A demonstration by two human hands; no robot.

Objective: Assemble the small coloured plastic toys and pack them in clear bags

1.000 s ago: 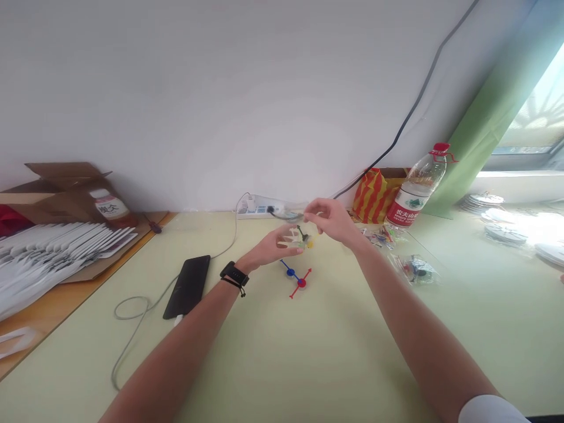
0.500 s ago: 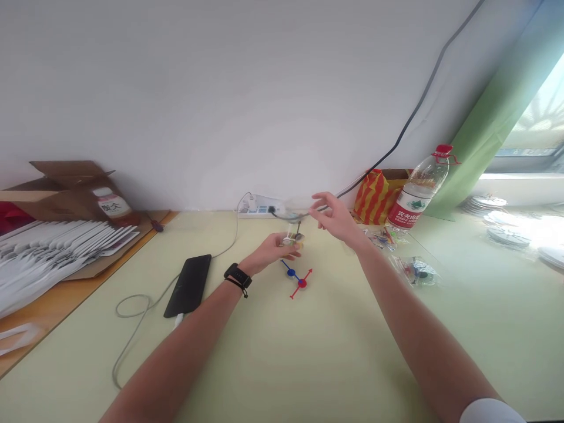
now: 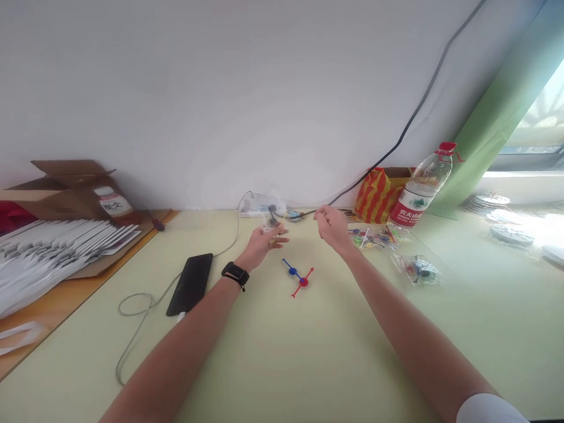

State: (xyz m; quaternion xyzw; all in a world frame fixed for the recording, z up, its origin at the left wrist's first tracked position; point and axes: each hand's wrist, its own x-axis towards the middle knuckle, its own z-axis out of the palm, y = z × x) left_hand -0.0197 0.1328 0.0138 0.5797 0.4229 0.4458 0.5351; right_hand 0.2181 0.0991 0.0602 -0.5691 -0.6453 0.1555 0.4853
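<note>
My left hand (image 3: 263, 244), with a black watch at the wrist, is closed on a small clear item (image 3: 272, 223) with a dark round part, too blurred to name. To its right my right hand (image 3: 331, 226) is raised above the table, its fingers drawn together; whether anything small is between them is hidden. Below and between the hands, a blue arrow piece (image 3: 292, 271) and a red arrow piece (image 3: 304, 282) lie on the pale table (image 3: 282, 352), their round centres side by side.
A power strip (image 3: 255, 205) stands against the wall. A phone (image 3: 190, 285) with a cable lies left. Small coloured parts (image 3: 374, 238), a bagged piece (image 3: 420, 270), a striped bag (image 3: 374, 194) and a large bottle (image 3: 418, 191) are right. White packets (image 3: 66, 247) lie far left.
My left hand has moved left with the small clear item, away from the arrow pieces. My right hand has come slightly lower, and its fingers have drawn together.
</note>
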